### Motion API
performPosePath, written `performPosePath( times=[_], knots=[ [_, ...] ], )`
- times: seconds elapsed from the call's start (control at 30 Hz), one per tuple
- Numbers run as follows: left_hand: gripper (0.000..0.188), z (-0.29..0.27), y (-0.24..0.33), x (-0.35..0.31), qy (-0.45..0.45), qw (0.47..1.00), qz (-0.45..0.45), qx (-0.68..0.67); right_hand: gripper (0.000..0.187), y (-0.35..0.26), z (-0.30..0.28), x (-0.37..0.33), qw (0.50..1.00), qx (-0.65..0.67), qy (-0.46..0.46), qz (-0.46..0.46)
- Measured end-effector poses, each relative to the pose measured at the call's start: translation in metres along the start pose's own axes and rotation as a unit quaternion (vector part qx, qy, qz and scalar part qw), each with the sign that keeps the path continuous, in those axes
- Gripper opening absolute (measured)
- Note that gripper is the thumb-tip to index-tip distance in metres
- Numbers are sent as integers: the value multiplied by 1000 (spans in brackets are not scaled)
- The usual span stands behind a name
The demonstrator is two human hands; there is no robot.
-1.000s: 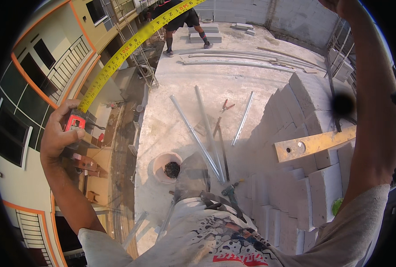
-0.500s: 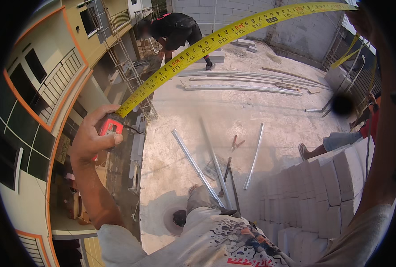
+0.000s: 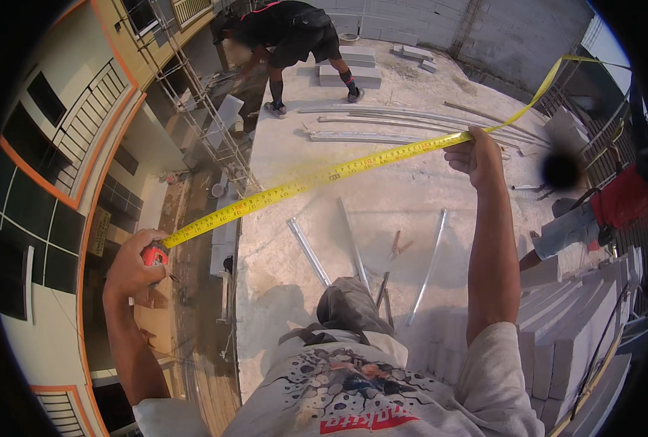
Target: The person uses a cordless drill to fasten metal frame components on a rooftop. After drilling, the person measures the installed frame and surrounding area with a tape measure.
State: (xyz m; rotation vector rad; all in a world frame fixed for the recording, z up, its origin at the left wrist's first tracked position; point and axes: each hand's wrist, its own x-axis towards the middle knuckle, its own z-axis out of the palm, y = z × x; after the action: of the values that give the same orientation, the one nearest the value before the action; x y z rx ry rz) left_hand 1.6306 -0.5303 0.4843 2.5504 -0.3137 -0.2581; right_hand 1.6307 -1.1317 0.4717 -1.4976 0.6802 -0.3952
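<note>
My left hand (image 3: 128, 268) is wrapped round the red and black case of a tape measure (image 3: 155, 254), held out over the slab's left edge. From the case the yellow tape blade (image 3: 265, 195) runs up to the right, its markings facing me. My right hand (image 3: 478, 159) pinches the blade between thumb and fingers. Beyond that grip the blade bends upward and on toward the far right. Its end cannot be made out.
A person in black (image 3: 295, 36) bends over at the slab's far left edge, beside scaffolding (image 3: 193, 95). Metal channels (image 3: 353, 137) and pliers-like tools (image 3: 398, 246) lie on the slab. Light blocks (image 3: 557, 335) are stacked at right, near a person in red (image 3: 622, 197).
My right hand has come down and inward from the upper right, gripping the blade nearer the case. My left hand has dropped slightly, and the bowed blade is straighter.
</note>
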Motion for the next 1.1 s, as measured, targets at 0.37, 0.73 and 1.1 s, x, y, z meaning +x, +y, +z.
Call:
performPosePath(
  times=[0.37,0.73,1.1],
  knots=[
    [52,43,-88,153,-116,991,-59,-26,47,166,130,105,979,189,-9,73],
    [49,77,-100,333,-276,945,-87,-155,49,214,259,165,988,11,-38,152],
    [46,121,-101,446,-439,860,-48,-254,49,381,275,10,841,-367,-139,371]
  ],
)
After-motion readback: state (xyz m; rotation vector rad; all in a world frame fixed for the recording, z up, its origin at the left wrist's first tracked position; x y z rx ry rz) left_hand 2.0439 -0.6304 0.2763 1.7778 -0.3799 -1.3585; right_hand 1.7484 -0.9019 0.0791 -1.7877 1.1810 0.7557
